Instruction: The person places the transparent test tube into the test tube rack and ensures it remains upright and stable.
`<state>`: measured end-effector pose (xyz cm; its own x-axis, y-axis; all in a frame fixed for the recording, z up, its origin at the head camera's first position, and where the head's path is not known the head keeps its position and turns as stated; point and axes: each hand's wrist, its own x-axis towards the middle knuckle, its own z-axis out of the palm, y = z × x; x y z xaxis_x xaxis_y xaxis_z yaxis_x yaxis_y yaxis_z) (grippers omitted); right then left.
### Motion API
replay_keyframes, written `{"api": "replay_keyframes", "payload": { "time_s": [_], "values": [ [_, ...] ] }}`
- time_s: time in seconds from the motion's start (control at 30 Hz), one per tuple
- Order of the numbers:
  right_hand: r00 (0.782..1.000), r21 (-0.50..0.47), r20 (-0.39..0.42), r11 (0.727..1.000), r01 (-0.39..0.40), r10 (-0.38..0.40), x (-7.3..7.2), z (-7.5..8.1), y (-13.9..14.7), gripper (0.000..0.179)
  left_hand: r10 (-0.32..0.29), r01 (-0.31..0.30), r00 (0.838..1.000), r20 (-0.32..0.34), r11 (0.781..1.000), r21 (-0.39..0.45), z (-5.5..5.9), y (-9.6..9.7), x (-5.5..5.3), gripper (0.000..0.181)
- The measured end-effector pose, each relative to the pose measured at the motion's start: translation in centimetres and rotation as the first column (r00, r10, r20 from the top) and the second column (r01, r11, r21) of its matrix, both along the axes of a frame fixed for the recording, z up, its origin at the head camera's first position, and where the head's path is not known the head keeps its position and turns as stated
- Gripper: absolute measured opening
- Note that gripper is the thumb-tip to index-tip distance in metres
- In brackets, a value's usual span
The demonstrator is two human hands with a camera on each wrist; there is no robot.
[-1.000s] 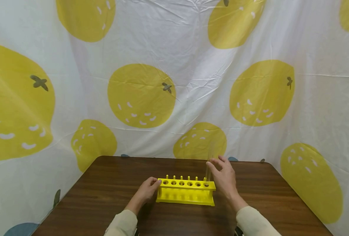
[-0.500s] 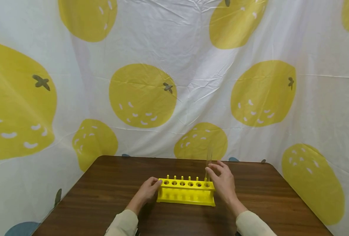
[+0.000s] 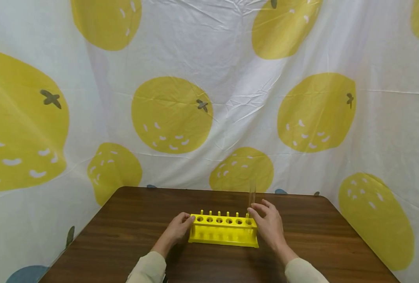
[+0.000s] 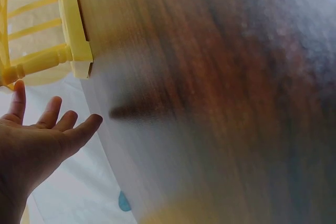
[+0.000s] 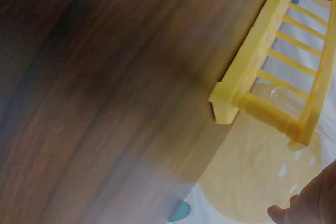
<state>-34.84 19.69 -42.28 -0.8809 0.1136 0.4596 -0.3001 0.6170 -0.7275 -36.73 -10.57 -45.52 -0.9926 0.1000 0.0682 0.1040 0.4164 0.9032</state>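
A yellow test tube rack stands on the brown table, with a row of holes along its top plate and pegs behind. At its left end my left hand pinches the top plate's corner; the other fingers are spread apart in the left wrist view. A clear test tube stands nearly upright at the rightmost hole, and my right hand pinches it above the plate. In the right wrist view, the tube's rounded lower end is below the top plate, above the base. Most of my right hand is outside that view.
The dark wood-grain table extends around the rack on all sides. Behind and beside it hangs a white cloth printed with large yellow fruit.
My right hand has moved down with the test tube, which now sits lower in the rightmost hole. My left hand keeps its place at the rack's left end.
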Motion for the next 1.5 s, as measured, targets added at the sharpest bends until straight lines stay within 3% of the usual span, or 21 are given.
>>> {"api": "replay_keyframes", "payload": {
  "time_s": [0.93, 1.5],
  "values": [
    [0.999, 0.054, 0.018, 0.998, 0.026, -0.027, 0.0, -2.4, -0.1, 0.031, -0.003, 0.003, 1.000, -0.013, 1.000, 0.010, -0.1, 0.0, -0.2, 0.036],
    [1.000, 0.093, 0.006, 0.995, 0.027, -0.028, 0.1, -2.7, -0.2, 0.031, -0.005, 0.005, 1.000, -0.003, 1.000, 0.020, -0.2, -0.1, -0.3, 0.037]
  ]
}}
